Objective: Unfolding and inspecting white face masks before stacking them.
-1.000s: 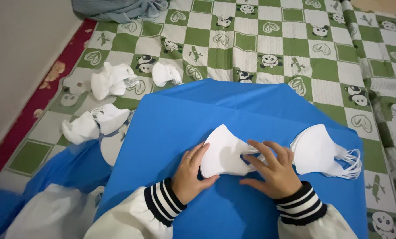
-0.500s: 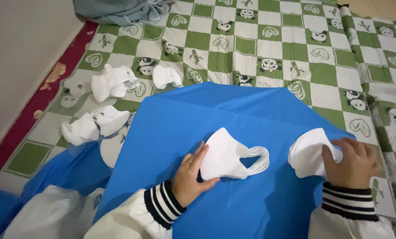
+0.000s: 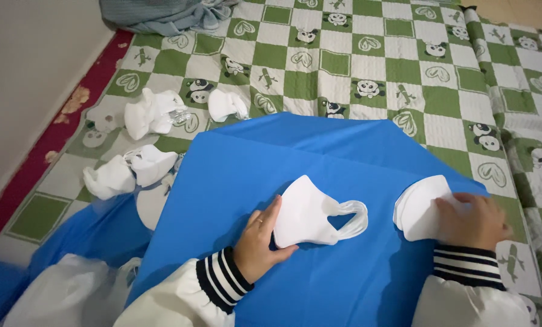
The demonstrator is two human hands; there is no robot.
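Your left hand (image 3: 260,239) lies flat, fingers spread, pinning the edge of a folded white mask (image 3: 307,213) at centre frame; nothing is clasped, the grip is a press only. The mask's ear loops (image 3: 351,219) trail free to its right. Your right hand (image 3: 474,221), lower right, rests palm-down with curled fingers on a stack of white masks (image 3: 419,209); whether any piece is pinched, I cannot tell.

Progress, as a judgement: one mask is folded and under hand, a stack waits at right, and several bunched white pieces (image 3: 152,112) lie upper left.

Materials: the masks look soft, thin, non-woven and cup-shaped. The blue sheet (image 3: 234,175) is smooth with sharp creases. The quilt (image 3: 368,54) beneath is padded, with green-and-white checks.
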